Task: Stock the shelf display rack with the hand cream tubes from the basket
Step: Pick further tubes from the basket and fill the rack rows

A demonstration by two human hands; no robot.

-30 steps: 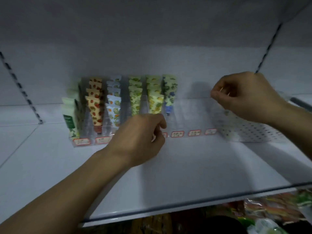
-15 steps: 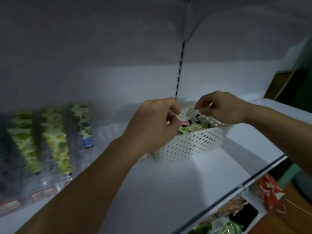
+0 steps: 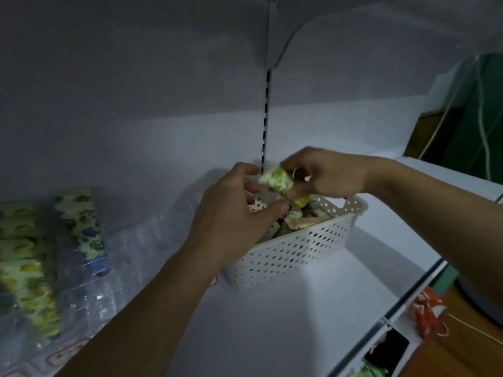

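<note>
1. Where the white metal shelf (image 3: pixel 272 317) carries it, the clear plastic display rack (image 3: pixel 119 257) holds rows of green and yellow floral tubes (image 3: pixel 79 227) at far left.
2. The white perforated plastic basket (image 3: pixel 294 254) beside it contains mixed hand cream tubes (image 3: pixel 302 221).
3. Above the basket, the right hand (image 3: pixel 329 175) pinches a green-patterned hand cream tube (image 3: pixel 277 180).
4. The left hand (image 3: pixel 234 219), fingers loosely spread and holding nothing, reaches toward that tube.
</note>
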